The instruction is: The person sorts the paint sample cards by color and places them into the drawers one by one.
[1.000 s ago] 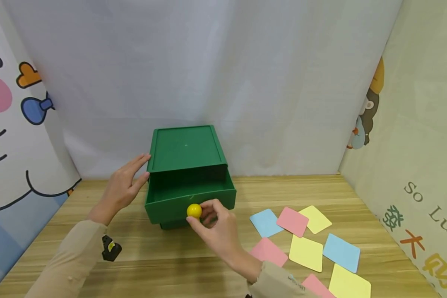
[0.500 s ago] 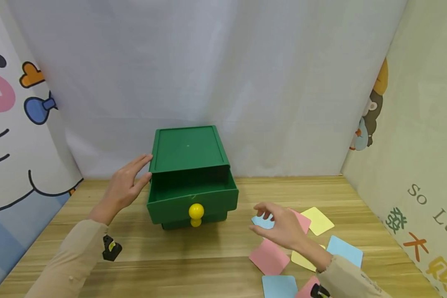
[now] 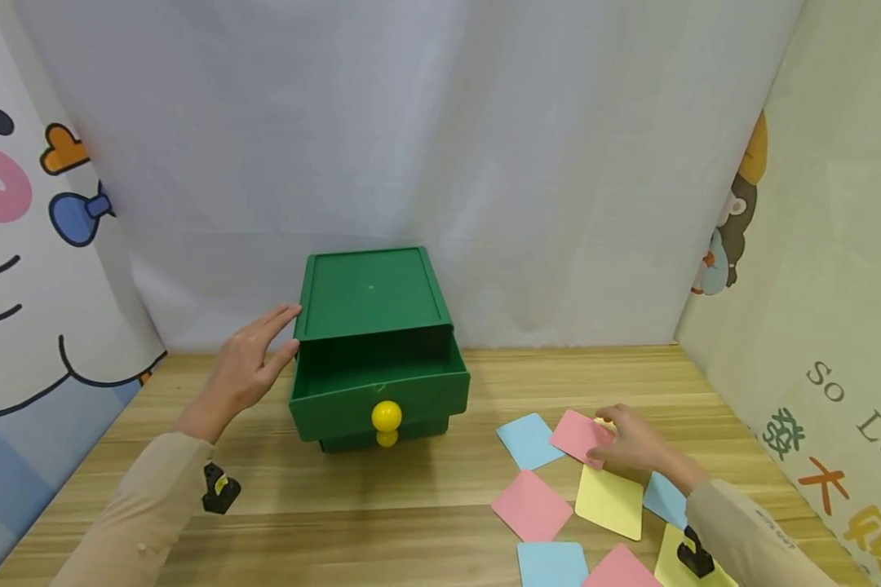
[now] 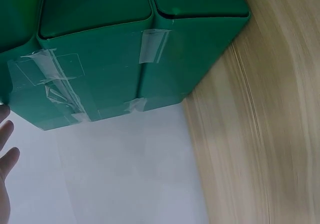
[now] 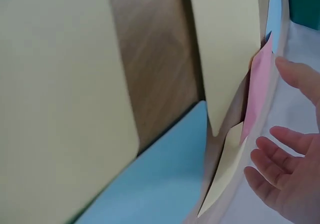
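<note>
A green drawer box (image 3: 370, 297) stands at the back middle of the wooden table (image 3: 411, 497). Its upper drawer (image 3: 378, 383), with a yellow knob (image 3: 387, 416), is pulled out and looks empty. My left hand (image 3: 253, 367) lies flat with straight fingers against the box's left side; the left wrist view shows that taped green wall (image 4: 100, 68) and my fingertips (image 4: 6, 134) at the edge. My right hand (image 3: 620, 436) rests with relaxed fingers on a pink card (image 3: 576, 434) among the scattered cards. In the right wrist view the loose fingers (image 5: 280, 164) are beside the pink card (image 5: 259, 91).
Several coloured cards lie at the right front: a blue card (image 3: 527, 440), a pink card (image 3: 532, 505), a yellow card (image 3: 609, 501), a blue card (image 3: 553, 562). White curtain behind, cartoon-printed walls on both sides. Bare wood lies in front of the box.
My right hand let go of the yellow knob and moved right, to the pink card among the cards. The left hand and the open drawer stayed put.
</note>
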The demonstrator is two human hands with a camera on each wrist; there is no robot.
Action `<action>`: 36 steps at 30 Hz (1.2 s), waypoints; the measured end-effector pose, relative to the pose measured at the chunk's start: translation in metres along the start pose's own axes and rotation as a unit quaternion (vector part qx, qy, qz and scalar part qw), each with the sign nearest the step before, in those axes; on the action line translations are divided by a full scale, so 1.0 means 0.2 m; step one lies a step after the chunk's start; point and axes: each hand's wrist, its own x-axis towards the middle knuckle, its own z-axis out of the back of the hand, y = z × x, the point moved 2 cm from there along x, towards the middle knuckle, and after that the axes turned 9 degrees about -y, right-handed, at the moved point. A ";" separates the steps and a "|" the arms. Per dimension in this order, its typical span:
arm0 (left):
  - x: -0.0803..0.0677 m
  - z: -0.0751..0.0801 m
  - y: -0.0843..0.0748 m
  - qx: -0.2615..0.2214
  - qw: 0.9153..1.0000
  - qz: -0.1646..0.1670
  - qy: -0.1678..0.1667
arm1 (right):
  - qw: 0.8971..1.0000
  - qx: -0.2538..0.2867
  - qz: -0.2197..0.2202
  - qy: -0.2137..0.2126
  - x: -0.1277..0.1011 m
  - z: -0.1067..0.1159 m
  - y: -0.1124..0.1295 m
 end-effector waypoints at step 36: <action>0.00 0.00 -0.01 -0.008 1.000 0.002 0.005 | 0.967 0.233 -0.089 0.050 0.15 0.26 0.01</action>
